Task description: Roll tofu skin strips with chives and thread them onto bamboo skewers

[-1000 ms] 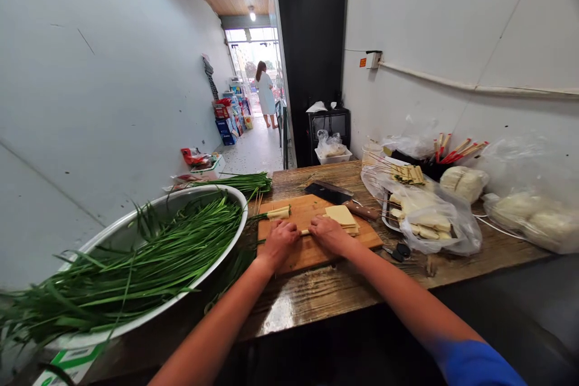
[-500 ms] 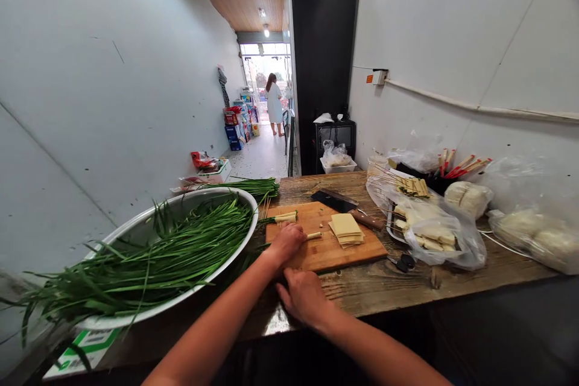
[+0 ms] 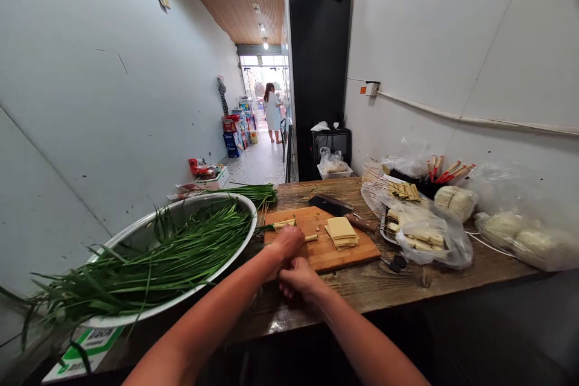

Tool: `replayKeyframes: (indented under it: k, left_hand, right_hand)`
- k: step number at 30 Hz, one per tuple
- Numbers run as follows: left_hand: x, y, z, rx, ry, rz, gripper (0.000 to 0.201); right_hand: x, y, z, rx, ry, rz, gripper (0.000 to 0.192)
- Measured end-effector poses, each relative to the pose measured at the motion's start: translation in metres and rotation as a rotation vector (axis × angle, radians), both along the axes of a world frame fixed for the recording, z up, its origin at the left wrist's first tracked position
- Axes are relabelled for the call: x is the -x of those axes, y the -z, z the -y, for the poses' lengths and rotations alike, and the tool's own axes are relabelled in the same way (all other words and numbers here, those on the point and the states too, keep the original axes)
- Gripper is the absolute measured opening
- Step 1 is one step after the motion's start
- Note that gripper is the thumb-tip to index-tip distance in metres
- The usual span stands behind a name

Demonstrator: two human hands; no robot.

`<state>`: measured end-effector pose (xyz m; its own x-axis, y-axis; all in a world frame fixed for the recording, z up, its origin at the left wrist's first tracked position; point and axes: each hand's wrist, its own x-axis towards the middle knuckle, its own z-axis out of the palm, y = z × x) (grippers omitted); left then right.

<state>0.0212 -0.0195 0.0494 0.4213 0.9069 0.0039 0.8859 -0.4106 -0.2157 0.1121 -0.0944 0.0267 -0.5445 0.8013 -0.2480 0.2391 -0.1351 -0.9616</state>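
My left hand rests on the near left of the wooden cutting board, closed around a thin tofu-skin roll whose end sticks out to the right. My right hand sits just below it at the board's front edge, fingers curled and touching the left hand; what it holds is hidden. A stack of yellow tofu-skin sheets lies mid-board. Another finished roll lies at the board's back left. A cleaver lies behind the board.
A big metal bowl of green chives stands to the left, with more chives behind it. To the right are a plastic bag of tofu pieces, skewered rolls and red chopsticks. A person in white stands far down the corridor.
My right hand left the board, dropped toward the table's front edge, then came up against my left hand. My left hand stayed on the roll. The view has tilted upward.
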Motion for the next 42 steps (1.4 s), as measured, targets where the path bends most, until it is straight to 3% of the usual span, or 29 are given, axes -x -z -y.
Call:
replayKeyframes:
  k: [2, 5, 10, 13, 16, 19, 21, 23, 25, 28, 34, 37, 42]
  left_hand:
    - [-0.001, 0.003, 0.0, -0.01, -0.015, 0.004, 0.021]
    - [0.0, 0.004, 0.0, -0.012, -0.017, 0.033, 0.023]
    - [0.004, -0.005, 0.001, 0.01, -0.014, 0.139, 0.021]
    - [0.003, -0.017, -0.001, 0.02, -0.012, 0.208, 0.022]
    - [0.007, -0.037, -0.006, 0.039, -0.035, 0.345, 0.026]
    - [0.02, -0.06, -0.012, 0.129, -0.09, 0.618, 0.029]
    - [0.032, -0.07, -0.015, 0.172, -0.132, 0.725, 0.031]
    - [0.04, -0.072, -0.018, 0.174, -0.163, 0.711, 0.031]
    - [0.04, -0.064, -0.02, 0.163, -0.162, 0.627, 0.027]
    - [0.027, -0.04, -0.025, 0.167, -0.135, 0.545, 0.022]
    - [0.01, 0.004, -0.029, 0.222, -0.103, 0.569, 0.02]
    - [0.015, 0.013, -0.023, 0.151, -0.059, 0.581, 0.022]
    - [0.017, 0.017, -0.014, 0.022, 0.018, 0.531, 0.022]
  right_hand:
    - [0.003, -0.003, -0.004, 0.229, -0.033, -0.184, 0.009]
    - [0.012, -0.005, -0.006, 0.417, 0.038, -0.374, 0.008]
    - [0.024, -0.004, -0.006, 0.435, 0.165, -0.469, 0.006]
    - [0.017, -0.001, 0.0, 0.382, 0.133, -0.458, 0.003]
    - [-0.008, 0.003, 0.015, 0.33, 0.043, -0.463, 0.022]
    - [-0.049, 0.004, 0.038, 0.273, -0.003, -0.453, 0.044]
    - [-0.08, 0.004, 0.053, 0.236, -0.003, -0.412, 0.046]
    - [-0.11, 0.006, 0.067, 0.2, 0.012, -0.337, 0.044]
    - [-0.134, 0.012, 0.076, 0.164, 0.018, -0.262, 0.038]
    - [-0.153, 0.024, 0.08, 0.122, 0.016, -0.168, 0.031]
    - [-0.152, 0.036, 0.066, 0.099, 0.087, -0.133, 0.046]
    - [-0.146, 0.036, 0.059, 0.005, 0.14, -0.152, 0.057]
    - [-0.134, 0.035, 0.06, -0.236, 0.291, -0.103, 0.048]
